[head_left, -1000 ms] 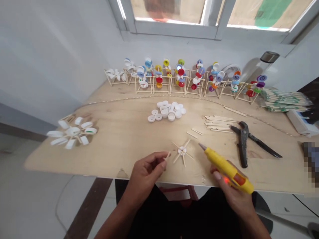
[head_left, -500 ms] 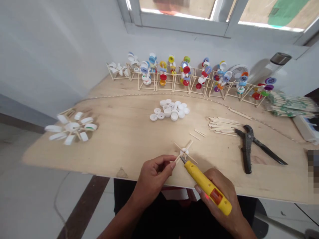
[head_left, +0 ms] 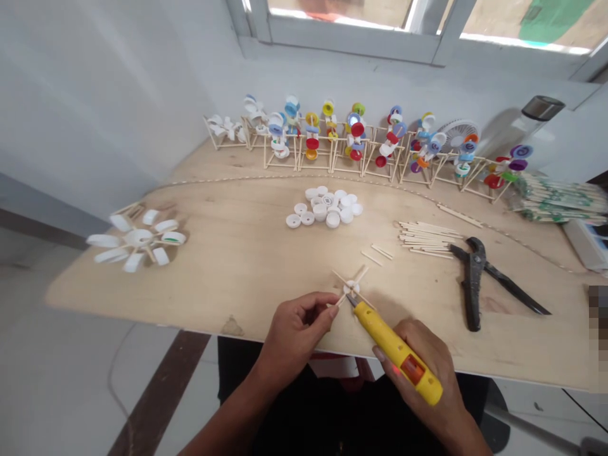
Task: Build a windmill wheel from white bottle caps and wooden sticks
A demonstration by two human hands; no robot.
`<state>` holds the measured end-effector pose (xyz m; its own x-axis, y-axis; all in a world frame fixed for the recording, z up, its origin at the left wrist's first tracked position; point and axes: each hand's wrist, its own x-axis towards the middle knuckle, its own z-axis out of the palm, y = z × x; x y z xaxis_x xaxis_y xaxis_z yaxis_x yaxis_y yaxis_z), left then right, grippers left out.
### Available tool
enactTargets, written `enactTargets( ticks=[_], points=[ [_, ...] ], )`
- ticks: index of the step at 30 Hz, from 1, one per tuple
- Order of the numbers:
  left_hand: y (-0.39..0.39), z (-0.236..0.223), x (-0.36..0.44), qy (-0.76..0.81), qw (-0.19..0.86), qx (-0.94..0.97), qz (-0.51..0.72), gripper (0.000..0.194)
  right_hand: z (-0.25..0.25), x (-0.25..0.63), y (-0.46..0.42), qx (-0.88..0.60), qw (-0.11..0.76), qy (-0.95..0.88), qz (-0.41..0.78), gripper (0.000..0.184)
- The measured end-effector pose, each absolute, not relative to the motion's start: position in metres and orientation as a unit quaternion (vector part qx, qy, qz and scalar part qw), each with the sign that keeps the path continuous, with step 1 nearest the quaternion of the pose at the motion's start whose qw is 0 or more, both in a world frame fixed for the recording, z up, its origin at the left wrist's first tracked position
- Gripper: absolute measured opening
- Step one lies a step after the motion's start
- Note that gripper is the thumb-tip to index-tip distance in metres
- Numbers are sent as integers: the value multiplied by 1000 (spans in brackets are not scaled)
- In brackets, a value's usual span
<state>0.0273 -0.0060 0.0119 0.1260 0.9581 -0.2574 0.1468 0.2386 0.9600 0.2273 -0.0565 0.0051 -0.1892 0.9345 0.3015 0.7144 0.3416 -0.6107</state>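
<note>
A small white bottle cap with thin wooden sticks radiating from it [head_left: 352, 286] lies near the front edge of the wooden board [head_left: 237, 253]. My left hand [head_left: 297, 329] pinches a short wooden stick just left of that cap. My right hand [head_left: 422, 367] grips a yellow glue gun [head_left: 394, 351], and its nozzle touches the cap's near side.
A heap of white caps [head_left: 325, 209] sits mid-board. A pile of sticks [head_left: 425, 239] and black pliers [head_left: 475, 278] lie to the right. A white cap wheel [head_left: 135, 240] rests at the left edge. Several coloured cap models [head_left: 356, 136] line the back wall, with a small fan [head_left: 456, 136].
The glue gun swung left from beside the cap until its nozzle reached the cap. My left hand stayed close to the cap with the stick. The camera shifted slightly.
</note>
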Motion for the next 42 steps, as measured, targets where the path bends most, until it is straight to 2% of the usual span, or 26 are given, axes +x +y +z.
enactTargets(
  ticks=[23, 31, 34, 42],
  points=[
    [-5, 8, 23, 556, 549, 510, 360, 29, 1, 228, -57, -522, 323, -768, 183, 19],
    [-4, 10, 21, 543, 540, 523, 375, 23, 11, 232, -58, -530, 329, -762, 171, 18],
    [-2, 6, 20, 547, 496, 555, 383, 21, 19, 235, -59, -568, 339, -723, 200, 21],
    [11, -10, 15, 496, 287, 735, 363, 16, 12, 242, -57, -647, 379, -592, 294, 18]
  ],
)
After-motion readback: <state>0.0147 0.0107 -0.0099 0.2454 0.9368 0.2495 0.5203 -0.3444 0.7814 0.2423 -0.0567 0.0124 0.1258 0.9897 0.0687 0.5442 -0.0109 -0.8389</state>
